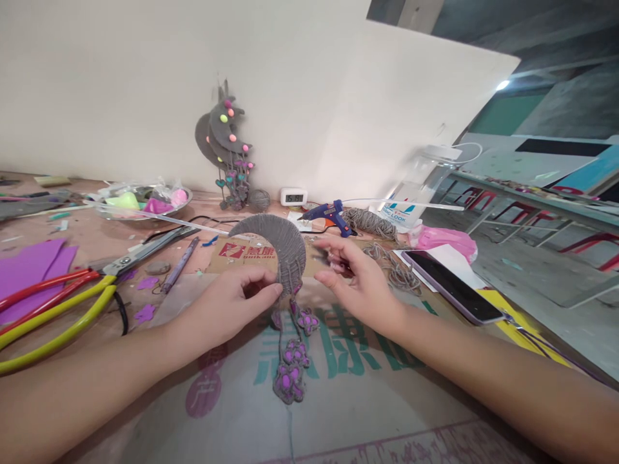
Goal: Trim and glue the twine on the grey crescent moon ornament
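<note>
My left hand pinches the lower part of a grey yarn-wrapped crescent moon, holding it upright above the cardboard. From its lower end hang grey strings with purple-and-grey flower shapes, the longest reaching down over the printed cardboard. To the right of the moon, my right hand is apart from it, thumb and fingers spread with a gap between them. Nothing shows in that hand.
Finished moon hangings lean on the white wall. Behind the hands lie a blue glue gun, a white clock and grey yarn. Scissors and a pen lie left; a phone and clear bottle stand right.
</note>
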Available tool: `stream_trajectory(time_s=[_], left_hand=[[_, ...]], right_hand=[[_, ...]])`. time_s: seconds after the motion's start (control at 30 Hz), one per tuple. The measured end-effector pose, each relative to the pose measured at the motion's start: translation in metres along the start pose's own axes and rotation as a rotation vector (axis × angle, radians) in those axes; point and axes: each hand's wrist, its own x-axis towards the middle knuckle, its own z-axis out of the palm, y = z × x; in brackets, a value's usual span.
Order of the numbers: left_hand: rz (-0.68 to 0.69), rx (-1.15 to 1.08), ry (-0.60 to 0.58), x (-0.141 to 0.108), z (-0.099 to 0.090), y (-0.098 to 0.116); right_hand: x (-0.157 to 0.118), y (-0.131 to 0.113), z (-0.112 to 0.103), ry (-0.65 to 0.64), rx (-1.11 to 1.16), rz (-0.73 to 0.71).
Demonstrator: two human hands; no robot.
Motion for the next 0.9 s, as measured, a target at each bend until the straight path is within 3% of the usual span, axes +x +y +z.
stream_trajectory(time_s=[0.17, 0.3, 0.47, 0.57, 0.7, 0.8, 0.9], left_hand=[[-0.007, 0.003, -0.071, -0.003, 0.001, 0.004], [0.002, 0.014, -0.094, -0.003, -0.001, 0.007], [0.012, -0.005, -0.075, -0.001, -0.001, 0.003], [-0.005, -0.014, -0.053, 0.001, 0.001, -0.002], [-0.016, -0.036, -0.009, 0.002, 0.001, -0.004], [0.002, -0.048, -0.005, 0.003, 0.000, -0.002], [0.014, -0.044, 0.003, 0.003, -0.001, 0.000]], right_hand=[[0.005, -0.005, 0.004, -0.126, 0.254, 0.252], [0.005, -0.008, 0.007, -0.170, 0.341, 0.283], [0.002, -0.008, 0.013, -0.171, 0.293, 0.265], [0.001, -0.005, 0.013, -0.144, 0.240, 0.185], [0.001, 0.000, 0.003, -0.071, 0.001, -0.058], [-0.001, 0.000, -0.003, -0.086, -0.147, -0.216], [-0.001, -0.001, -0.003, -0.100, -0.234, -0.285]])
